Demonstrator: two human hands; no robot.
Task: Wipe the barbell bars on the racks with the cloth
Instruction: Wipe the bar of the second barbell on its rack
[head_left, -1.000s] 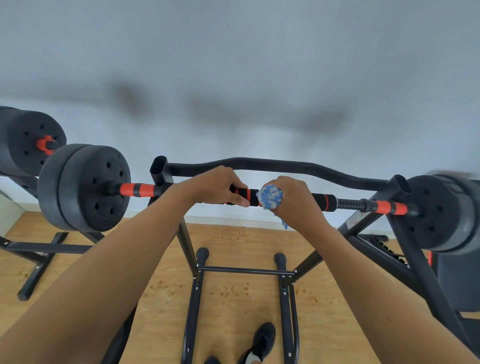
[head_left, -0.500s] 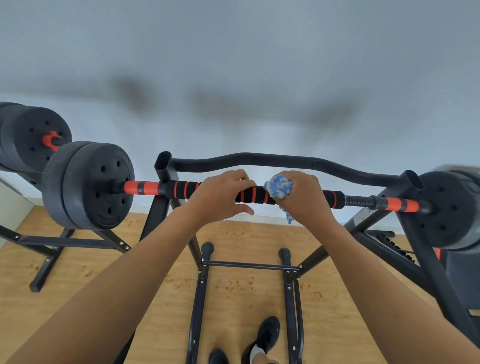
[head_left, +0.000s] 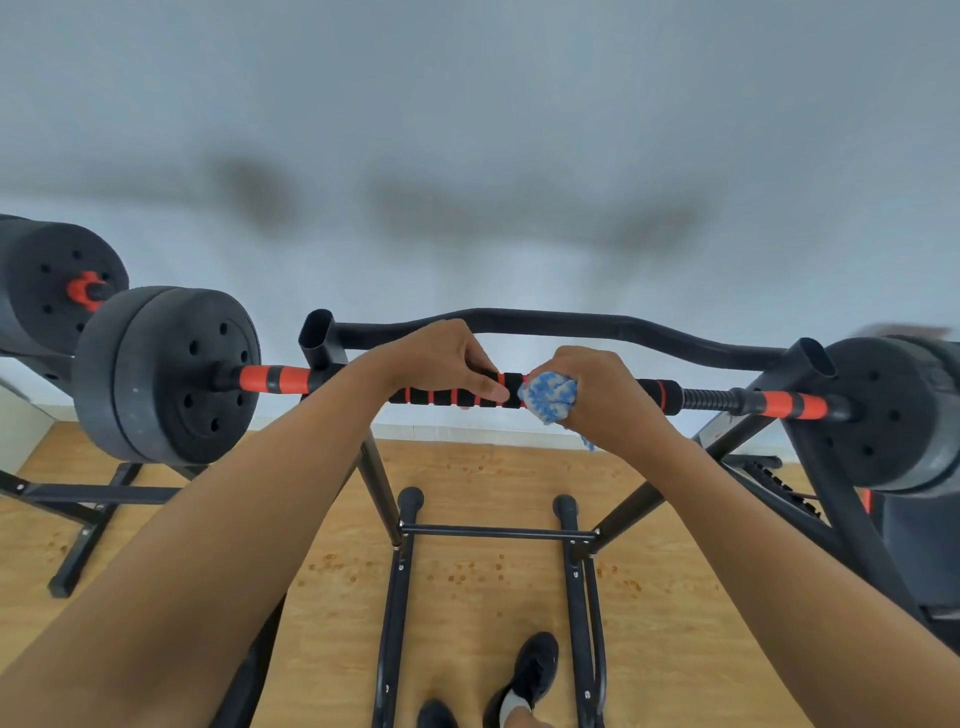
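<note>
A pale wall (head_left: 467, 130) and a wooden floor (head_left: 467, 597) are seen behind a black rack (head_left: 395, 519). The cloth (head_left: 549, 397) is bunched in the right hand (head_left: 602, 400) and clasped round the barbell bar (head_left: 447, 396), while the bar just beside it is gripped by the left hand (head_left: 441, 364). The bar's long axis is laid left to right across the rack, so uncovered grip is left on both sides, the nearer stretch being reached rightward toward the weight plate (head_left: 883, 415).

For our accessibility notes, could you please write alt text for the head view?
A right hand grips a blue-and-white cloth round a racked barbell bar, while the left hand holds the bar beside it. Black weight plates sit at both ends.
</note>
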